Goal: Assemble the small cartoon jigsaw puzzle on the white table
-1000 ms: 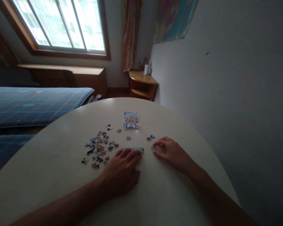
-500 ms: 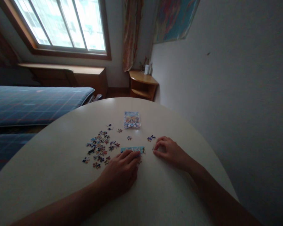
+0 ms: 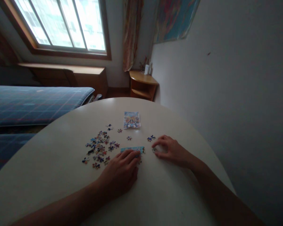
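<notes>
My left hand (image 3: pixel 124 169) lies with its fingers out over the lower part of a joined strip of puzzle (image 3: pixel 132 148), light blue along its top; the rest of the strip is hidden under the fingers. To the right, my right hand (image 3: pixel 168 150) is open, thumb and forefinger apart around a small puzzle piece (image 3: pixel 154 150) on the table. Just beyond that hand lies a dark blue and white puzzle piece pair (image 3: pixel 151 138). A single puzzle piece (image 3: pixel 129 138) sits above the strip. Left of my left hand spreads a pile of loose puzzle pieces (image 3: pixel 100 146).
A printed picture sheet or packet (image 3: pixel 131 120) lies toward the far side of the round white table (image 3: pixel 179 194). Past the table's left edge is a plaid mattress (image 3: pixel 37 103). A wooden corner shelf (image 3: pixel 143 78) stands behind, and the wall (image 3: pixel 226 94) runs along the right.
My right thumb and forefinger have parted, and the small piece between them now shows on the table. My left hand has stayed in place.
</notes>
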A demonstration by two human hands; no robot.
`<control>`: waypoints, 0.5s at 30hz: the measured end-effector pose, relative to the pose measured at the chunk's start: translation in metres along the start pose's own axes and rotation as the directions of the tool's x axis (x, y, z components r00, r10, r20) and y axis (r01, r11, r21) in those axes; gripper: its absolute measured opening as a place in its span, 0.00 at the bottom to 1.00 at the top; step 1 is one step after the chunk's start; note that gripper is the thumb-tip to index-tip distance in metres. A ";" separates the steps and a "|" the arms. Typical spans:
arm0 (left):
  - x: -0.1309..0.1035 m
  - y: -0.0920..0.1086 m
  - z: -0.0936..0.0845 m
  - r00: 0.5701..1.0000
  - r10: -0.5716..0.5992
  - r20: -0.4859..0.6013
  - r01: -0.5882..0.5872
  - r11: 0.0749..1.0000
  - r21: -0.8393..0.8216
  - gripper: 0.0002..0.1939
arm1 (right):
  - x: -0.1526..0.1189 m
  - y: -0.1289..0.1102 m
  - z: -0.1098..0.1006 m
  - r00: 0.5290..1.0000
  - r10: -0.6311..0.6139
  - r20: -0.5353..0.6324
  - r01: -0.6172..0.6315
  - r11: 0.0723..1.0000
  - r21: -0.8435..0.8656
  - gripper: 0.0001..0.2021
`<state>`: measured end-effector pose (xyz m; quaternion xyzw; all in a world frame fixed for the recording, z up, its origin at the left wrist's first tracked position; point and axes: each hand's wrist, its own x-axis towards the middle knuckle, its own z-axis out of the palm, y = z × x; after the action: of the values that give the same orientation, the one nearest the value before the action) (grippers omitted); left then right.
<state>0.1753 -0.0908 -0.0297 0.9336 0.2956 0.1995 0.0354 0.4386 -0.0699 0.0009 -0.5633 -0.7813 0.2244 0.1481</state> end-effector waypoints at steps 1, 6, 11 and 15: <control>0.000 0.000 0.000 1.000 -0.001 0.001 0.001 1.000 0.000 0.15 | 0.001 0.000 0.000 1.000 0.007 0.003 -0.007 1.000 0.002 0.12; 0.000 0.000 -0.001 1.000 -0.004 0.000 0.004 1.000 -0.003 0.15 | 0.007 0.000 -0.001 0.999 0.023 0.037 -0.023 1.000 0.003 0.09; 0.000 0.000 0.000 1.000 -0.006 -0.008 0.006 1.000 -0.002 0.15 | 0.006 -0.001 0.001 0.999 -0.041 0.022 0.041 0.999 0.021 0.09; 0.000 0.000 -0.001 1.000 -0.008 -0.003 0.008 1.000 -0.003 0.15 | 0.001 -0.004 0.006 0.996 -0.085 0.009 0.084 0.994 0.068 0.09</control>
<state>0.1750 -0.0909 -0.0291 0.9321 0.2990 0.2011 0.0371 0.4324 -0.0713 -0.0028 -0.5230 -0.7974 0.2475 0.1716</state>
